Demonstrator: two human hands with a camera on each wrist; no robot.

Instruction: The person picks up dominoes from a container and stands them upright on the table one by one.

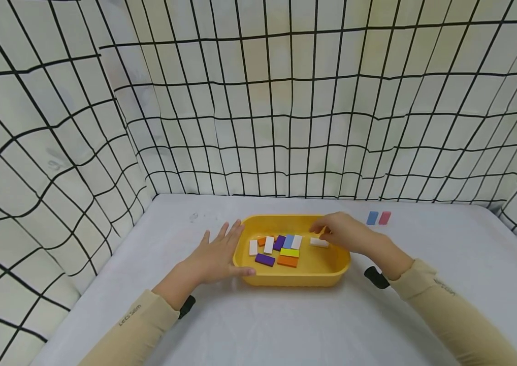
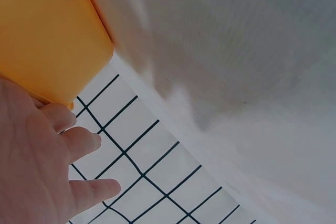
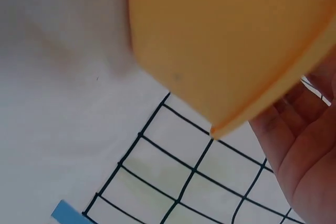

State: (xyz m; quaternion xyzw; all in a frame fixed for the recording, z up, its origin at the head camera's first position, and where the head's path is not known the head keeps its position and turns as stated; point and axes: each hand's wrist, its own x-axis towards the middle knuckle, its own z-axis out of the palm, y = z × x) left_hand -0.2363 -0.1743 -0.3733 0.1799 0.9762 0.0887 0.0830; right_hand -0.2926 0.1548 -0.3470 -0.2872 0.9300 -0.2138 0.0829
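Note:
A yellow tray (image 1: 286, 280) stands on the white-covered table with several small blocks lying in it. My left hand (image 1: 215, 256) rests at the tray's left end, fingers spread and straight, the thumb along the near rim. In the left wrist view, the fingers (image 2: 79, 142) reach past the tray's outer wall. Over the right part of the tray is my right hand (image 1: 345, 231), fingers bent downward. Its fingertips are right at a white block (image 1: 319, 243), which lies apart from the others. The right wrist view hides the fingertips behind the tray wall (image 3: 226, 40).
Left of the white block are purple (image 1: 265, 260), orange (image 1: 288, 261), yellow (image 1: 289, 252) and other white blocks (image 1: 269, 245). A blue piece (image 1: 372, 218) and a pink piece (image 1: 384, 218) lie on the table behind the tray's right end. Black netting (image 1: 290, 117) encloses the table's back and sides.

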